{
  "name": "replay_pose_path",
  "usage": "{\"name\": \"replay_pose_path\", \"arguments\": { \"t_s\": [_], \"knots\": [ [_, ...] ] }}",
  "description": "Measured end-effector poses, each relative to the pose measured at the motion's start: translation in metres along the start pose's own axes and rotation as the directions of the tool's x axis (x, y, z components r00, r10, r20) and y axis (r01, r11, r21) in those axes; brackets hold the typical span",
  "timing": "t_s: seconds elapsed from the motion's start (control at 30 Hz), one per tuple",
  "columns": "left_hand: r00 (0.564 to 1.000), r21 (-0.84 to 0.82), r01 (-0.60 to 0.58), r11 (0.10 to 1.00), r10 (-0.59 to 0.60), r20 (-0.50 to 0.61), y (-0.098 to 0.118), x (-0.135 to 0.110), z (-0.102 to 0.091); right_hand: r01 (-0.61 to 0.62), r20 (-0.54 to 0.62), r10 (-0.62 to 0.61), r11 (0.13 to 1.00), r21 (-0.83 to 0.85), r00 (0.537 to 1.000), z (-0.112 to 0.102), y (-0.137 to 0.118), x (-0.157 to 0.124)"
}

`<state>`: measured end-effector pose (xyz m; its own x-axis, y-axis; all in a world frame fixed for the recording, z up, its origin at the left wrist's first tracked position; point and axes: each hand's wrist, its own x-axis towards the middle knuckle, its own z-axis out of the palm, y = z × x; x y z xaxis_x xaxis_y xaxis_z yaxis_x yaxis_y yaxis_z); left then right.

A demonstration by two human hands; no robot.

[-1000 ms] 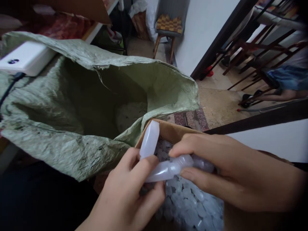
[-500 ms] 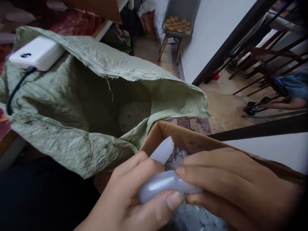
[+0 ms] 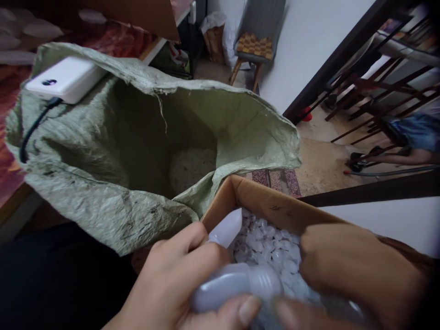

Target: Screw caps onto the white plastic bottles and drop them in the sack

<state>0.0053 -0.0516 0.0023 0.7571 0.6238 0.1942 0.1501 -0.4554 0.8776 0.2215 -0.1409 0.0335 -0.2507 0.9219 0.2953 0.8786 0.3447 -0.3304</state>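
My left hand (image 3: 178, 284) is closed round a translucent white plastic bottle (image 3: 237, 282) whose threaded neck points right; a second white plastic piece (image 3: 227, 227) sticks up behind its fingers. My right hand (image 3: 350, 275) reaches into a cardboard box (image 3: 271, 201) full of small white plastic caps (image 3: 268, 243); its fingers curl down among them and what they hold is hidden. Both hands sit over the box at the bottom of the view.
A large open green woven sack (image 3: 103, 151) lies left of the box, with white pieces (image 3: 190, 167) at its bottom. A white power bank (image 3: 65, 78) with a black cable rests on the sack's edge. A stool (image 3: 252, 48) and another person's legs (image 3: 409, 146) are farther off.
My right hand has let go of the bottle's neck and moved right into the caps. The left hand keeps the bottle and has dropped lower.
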Motion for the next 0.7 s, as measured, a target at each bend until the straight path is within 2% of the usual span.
{"name": "replay_pose_path", "arguments": {
  "t_s": [0.13,0.27,0.33,0.4,0.5,0.6,0.67,0.7],
  "knots": [
    [1.0,-0.003,-0.012,1.0,0.012,0.013,-0.001,-0.001,-0.001,0.164,0.193,-0.169,0.986,0.037,0.967,-0.004,0.005,0.005],
    [1.0,-0.083,0.007,0.997,-0.006,0.008,-0.002,-0.005,0.001,0.259,0.121,-0.258,0.966,0.011,0.959,-0.007,-0.001,0.007],
    [0.999,-0.071,0.03,0.997,-0.029,0.018,-0.002,-0.007,0.002,0.287,0.124,-0.281,0.957,-0.034,0.952,-0.004,-0.011,0.007],
    [1.0,-0.006,0.014,1.0,-0.014,0.025,-0.003,-0.008,0.001,0.231,0.129,-0.225,0.972,-0.034,0.966,0.002,-0.02,0.007],
    [0.999,0.089,-0.046,0.995,0.046,0.006,0.0,-0.011,0.001,0.074,0.101,-0.078,0.996,0.04,0.992,0.01,-0.027,0.008],
    [0.996,0.179,-0.076,0.981,0.083,-0.033,0.003,-0.014,0.003,0.046,0.092,-0.061,0.986,0.162,0.994,0.008,-0.024,0.01],
    [0.987,0.228,-0.062,0.972,0.093,-0.128,0.0,-0.018,0.003,0.033,0.17,-0.083,0.961,0.275,0.982,0.004,-0.021,0.011],
    [0.98,0.239,-0.019,0.971,0.066,-0.19,-0.006,-0.021,0.001,0.002,0.25,-0.089,0.944,0.33,0.964,0.001,-0.019,0.012]
  ]
}}
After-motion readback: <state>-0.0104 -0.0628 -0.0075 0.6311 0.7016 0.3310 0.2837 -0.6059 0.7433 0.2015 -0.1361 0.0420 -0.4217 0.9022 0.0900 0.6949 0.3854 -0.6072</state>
